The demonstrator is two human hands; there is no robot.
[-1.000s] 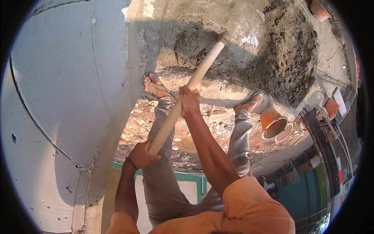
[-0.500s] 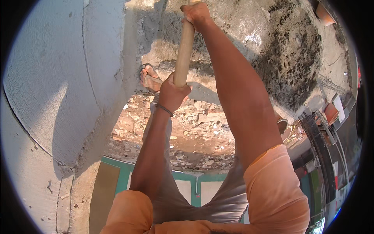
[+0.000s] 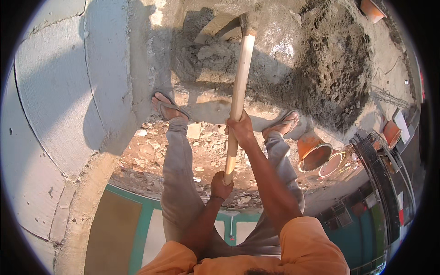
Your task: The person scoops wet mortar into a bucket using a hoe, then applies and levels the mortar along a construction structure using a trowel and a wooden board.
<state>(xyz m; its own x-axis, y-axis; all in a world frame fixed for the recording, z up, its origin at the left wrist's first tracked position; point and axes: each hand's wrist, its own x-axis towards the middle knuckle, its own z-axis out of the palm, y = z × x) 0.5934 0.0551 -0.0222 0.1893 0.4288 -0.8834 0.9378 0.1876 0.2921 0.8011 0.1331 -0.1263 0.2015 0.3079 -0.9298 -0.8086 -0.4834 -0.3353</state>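
Note:
My left hand is closed round the lower end of a long wooden handle. Higher up the same handle, my right hand grips it between my sandalled feet. The handle runs away from me to a mud-coated metal head, which looks like a hoe's, resting in wet grey mortar. A darker, lumpy heap of mix lies to the right of the head. How deep the blade sits cannot be made out.
A pale, cracked wall fills the left side. Broken rubble lies below the ledge under my feet. An orange bucket is beside my right foot, more containers at the right rim, and bent metal bars at lower right.
Half a second ago both hands were higher in view on a raised handle; now they are lower, nearer my body, and the head shows in the mortar, left of where it was a second ago.

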